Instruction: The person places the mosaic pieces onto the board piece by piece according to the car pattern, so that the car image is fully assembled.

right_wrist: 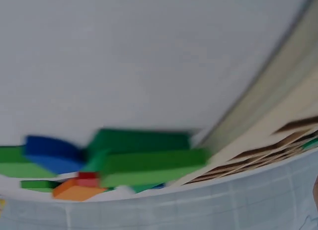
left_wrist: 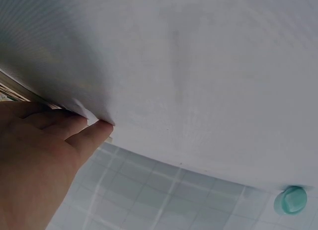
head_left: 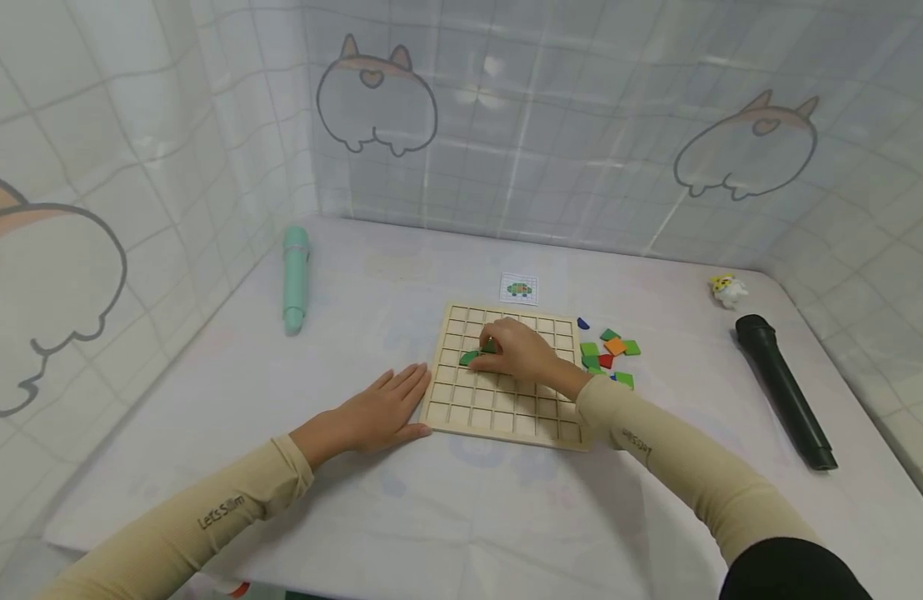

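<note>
A wooden grid board (head_left: 469, 414) lies on the white-covered table. My left hand (head_left: 386, 410) rests flat beside it, straight fingers touching its left edge; the left wrist view shows those fingers (left_wrist: 94, 135) at the board's side. Over the middle of the board, my right hand (head_left: 520, 350) pinches a dark green piece (head_left: 489, 346) between curled fingers and thumb. Just left of that, a second green piece (head_left: 469, 357) with a rounded side lies on the grid, close to the thumb tip. Most of the pinched piece is hidden by the fingers.
Loose pieces lie right of the board, including an orange one (head_left: 615, 346), a red one (head_left: 606, 361) and a blue one (head_left: 583, 323). Behind the board is a picture card (head_left: 519, 289). Farther out are a mint-green tube (head_left: 295, 279), a black microphone (head_left: 784, 392) and a small figurine (head_left: 727, 290).
</note>
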A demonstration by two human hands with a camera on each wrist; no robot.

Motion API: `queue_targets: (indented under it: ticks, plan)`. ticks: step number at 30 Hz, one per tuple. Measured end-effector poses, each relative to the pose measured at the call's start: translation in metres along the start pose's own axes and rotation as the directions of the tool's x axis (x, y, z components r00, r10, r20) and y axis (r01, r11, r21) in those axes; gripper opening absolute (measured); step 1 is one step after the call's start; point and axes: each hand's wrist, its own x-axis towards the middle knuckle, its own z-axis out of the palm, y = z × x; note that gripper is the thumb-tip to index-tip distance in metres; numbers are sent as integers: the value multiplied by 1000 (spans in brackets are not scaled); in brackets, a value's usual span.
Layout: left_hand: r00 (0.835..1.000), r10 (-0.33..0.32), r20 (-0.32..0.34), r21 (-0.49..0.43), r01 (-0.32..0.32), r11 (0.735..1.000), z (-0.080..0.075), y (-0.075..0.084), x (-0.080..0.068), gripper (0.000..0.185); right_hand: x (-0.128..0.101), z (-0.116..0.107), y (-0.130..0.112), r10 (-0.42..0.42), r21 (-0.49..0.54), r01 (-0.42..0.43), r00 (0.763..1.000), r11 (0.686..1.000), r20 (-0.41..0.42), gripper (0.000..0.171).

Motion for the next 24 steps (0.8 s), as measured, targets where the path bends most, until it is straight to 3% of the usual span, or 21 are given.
queue_targets:
  ticks: [6, 13, 24]
  plan:
    - [1000, 3, 5, 6, -3, 1000, 2, 0, 0, 77, -18, -16, 25, 36, 2, -36, 999, 999, -40, 29]
    - [1000, 5, -10, 3, -5, 1000, 4, -3, 0, 77, -51, -49, 65, 146, 21, -145, 986, 989, -84, 26]
    - [1000, 13, -14, 30, -12, 999, 5, -6, 0, 78, -111, -81, 126, 350, 25, -349, 934, 937, -77, 36]
